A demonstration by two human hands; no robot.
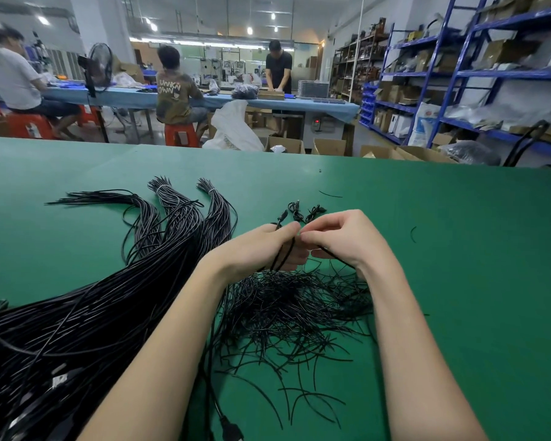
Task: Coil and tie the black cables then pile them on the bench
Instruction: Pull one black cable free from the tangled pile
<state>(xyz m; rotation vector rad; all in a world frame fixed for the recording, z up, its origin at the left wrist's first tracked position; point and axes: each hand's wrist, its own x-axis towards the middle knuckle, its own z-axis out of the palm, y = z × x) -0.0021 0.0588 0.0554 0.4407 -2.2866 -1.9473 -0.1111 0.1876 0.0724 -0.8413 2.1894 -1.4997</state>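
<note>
Matte green bench (427, 218) | left hand (255, 246) grip: coiled black cable (283, 249) | right hand (341, 237) grip: pinches thin tie (334, 256)

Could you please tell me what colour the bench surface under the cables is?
Green: the bench has a plain green mat, seen clearly in the head view.

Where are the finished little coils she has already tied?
Two small tied coils lie on the green bench just beyond the hands, past the right hand, with the long cable bundles to their left.
</note>
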